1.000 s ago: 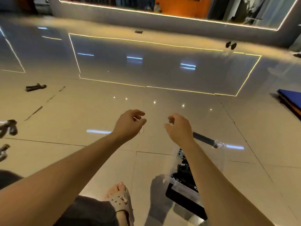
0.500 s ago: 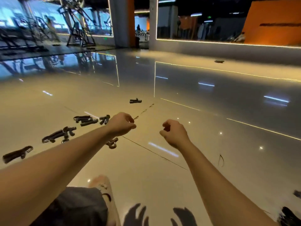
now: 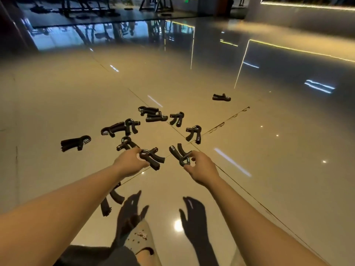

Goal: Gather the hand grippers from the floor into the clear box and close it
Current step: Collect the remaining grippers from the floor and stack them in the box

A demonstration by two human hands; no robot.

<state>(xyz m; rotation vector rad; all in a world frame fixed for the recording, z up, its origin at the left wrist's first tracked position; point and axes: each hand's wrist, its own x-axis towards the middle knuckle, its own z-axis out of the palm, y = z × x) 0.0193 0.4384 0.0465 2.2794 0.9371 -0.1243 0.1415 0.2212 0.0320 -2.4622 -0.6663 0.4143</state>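
Head view | left grip [image 3: 132, 162] clenches hand gripper [image 3: 152, 158] | right grip [image 3: 199, 167] pinches another gripper [image 3: 179, 154] (spring end) | rest [image 3: 132, 126] beyond

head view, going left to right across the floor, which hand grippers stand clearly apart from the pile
Lone gripper at far left → gripper in the left hand → gripper in the right hand → gripper by the tile seam → far gripper at right. The clustered ones between are left out.

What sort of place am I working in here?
Probably a gym: dark exercise machines stand at the far end, many hand grippers lie scattered on the glossy tiled floor, and light strips line the walls.
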